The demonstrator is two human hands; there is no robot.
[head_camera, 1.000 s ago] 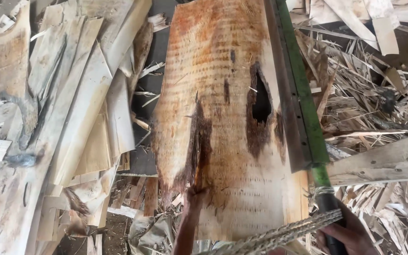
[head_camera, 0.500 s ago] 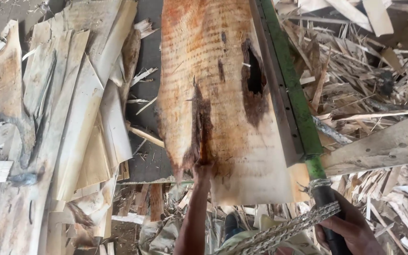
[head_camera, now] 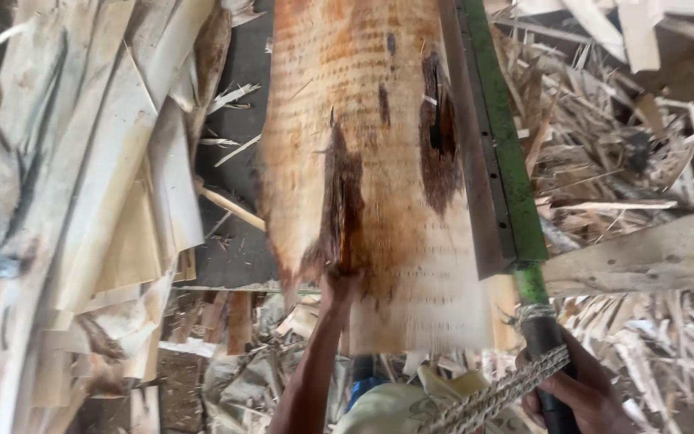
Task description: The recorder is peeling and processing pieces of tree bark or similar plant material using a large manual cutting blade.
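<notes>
Head view: the left hand [head_camera: 339, 288] pinches the ragged lower edge of a thin, rust-stained veneer sheet [head_camera: 379, 161], fingers closed on it right below a dark split. The right hand [head_camera: 580, 394] is wrapped tight around the dark handle of a green-painted cutter bar [head_camera: 504, 145], which lies along the sheet's right edge; a plaited rope [head_camera: 500, 394] crosses just beside that fist. Pale veneer strips [head_camera: 106, 177] are stacked to the left, splintered offcuts [head_camera: 620, 137] heaped to the right.

veneer sheet [head_camera: 379, 161] between strip pile [head_camera: 82, 201] at left and blade bar [head_camera: 500, 137] at right
</notes>
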